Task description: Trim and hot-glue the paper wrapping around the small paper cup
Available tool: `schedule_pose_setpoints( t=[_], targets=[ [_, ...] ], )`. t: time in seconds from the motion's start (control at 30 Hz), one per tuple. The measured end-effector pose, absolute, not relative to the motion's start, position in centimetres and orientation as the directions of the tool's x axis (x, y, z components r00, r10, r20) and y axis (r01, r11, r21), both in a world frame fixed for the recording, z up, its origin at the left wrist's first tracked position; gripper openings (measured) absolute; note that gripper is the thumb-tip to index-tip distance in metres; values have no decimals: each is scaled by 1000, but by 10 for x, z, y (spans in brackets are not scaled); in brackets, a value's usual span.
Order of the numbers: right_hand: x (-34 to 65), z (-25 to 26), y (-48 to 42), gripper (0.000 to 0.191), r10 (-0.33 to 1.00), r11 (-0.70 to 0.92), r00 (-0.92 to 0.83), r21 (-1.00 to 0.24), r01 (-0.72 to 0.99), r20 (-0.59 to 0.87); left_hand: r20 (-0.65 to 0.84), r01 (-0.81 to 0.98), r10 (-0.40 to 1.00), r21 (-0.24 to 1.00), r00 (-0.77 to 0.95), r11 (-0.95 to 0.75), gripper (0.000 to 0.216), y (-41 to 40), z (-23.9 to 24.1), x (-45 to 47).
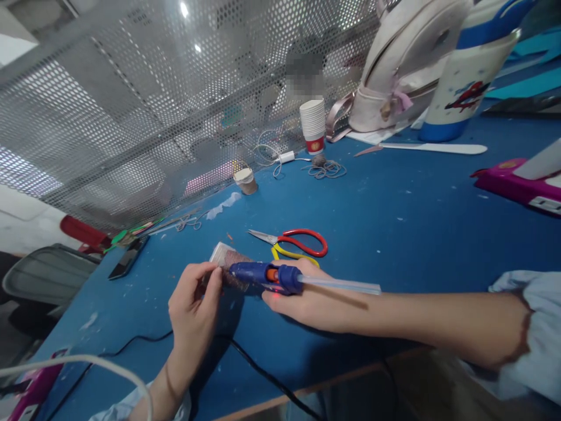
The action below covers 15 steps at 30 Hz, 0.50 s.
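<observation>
My right hand [302, 301] is wrapped round a blue hot glue gun [263, 275], whose clear glue stick [339, 285] juts out behind it to the right. The gun's nozzle points left at a small brownish-pink and white piece [228, 257] lying on the blue table [394, 234]. My left hand [195, 304] pinches the near end of that piece, fingers pressed together. A black cord [263, 374] runs from under my hands toward the table's front edge.
Red and yellow-handled scissors [293, 242] lie just behind the gun. A stack of paper cups [312, 126], white cable [284, 158], string [326, 169], a tape roll [245, 180], a bag [394, 76], a bottle [468, 70] and a phone [127, 260] sit around. Perforated metal screen [153, 105] behind.
</observation>
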State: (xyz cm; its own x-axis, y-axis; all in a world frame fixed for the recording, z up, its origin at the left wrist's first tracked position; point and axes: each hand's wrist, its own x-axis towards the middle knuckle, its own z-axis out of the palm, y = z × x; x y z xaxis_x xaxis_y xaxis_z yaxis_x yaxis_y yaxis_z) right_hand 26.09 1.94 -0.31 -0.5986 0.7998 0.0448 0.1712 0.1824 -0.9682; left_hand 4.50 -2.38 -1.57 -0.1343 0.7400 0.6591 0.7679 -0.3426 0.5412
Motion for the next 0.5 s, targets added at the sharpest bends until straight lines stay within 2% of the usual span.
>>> schedule_pose_setpoints(
  t=[0.3,0.5],
  targets=[
    [258,-7,22,14,812,236,-577,-955,180,91,708,791,705,456,-43,-409,10,-23,-18,45],
    [260,-5,21,15,809,240,-584,-945,221,68,695,785,699,523,-168,-331,17,-25,-23,42]
  ],
)
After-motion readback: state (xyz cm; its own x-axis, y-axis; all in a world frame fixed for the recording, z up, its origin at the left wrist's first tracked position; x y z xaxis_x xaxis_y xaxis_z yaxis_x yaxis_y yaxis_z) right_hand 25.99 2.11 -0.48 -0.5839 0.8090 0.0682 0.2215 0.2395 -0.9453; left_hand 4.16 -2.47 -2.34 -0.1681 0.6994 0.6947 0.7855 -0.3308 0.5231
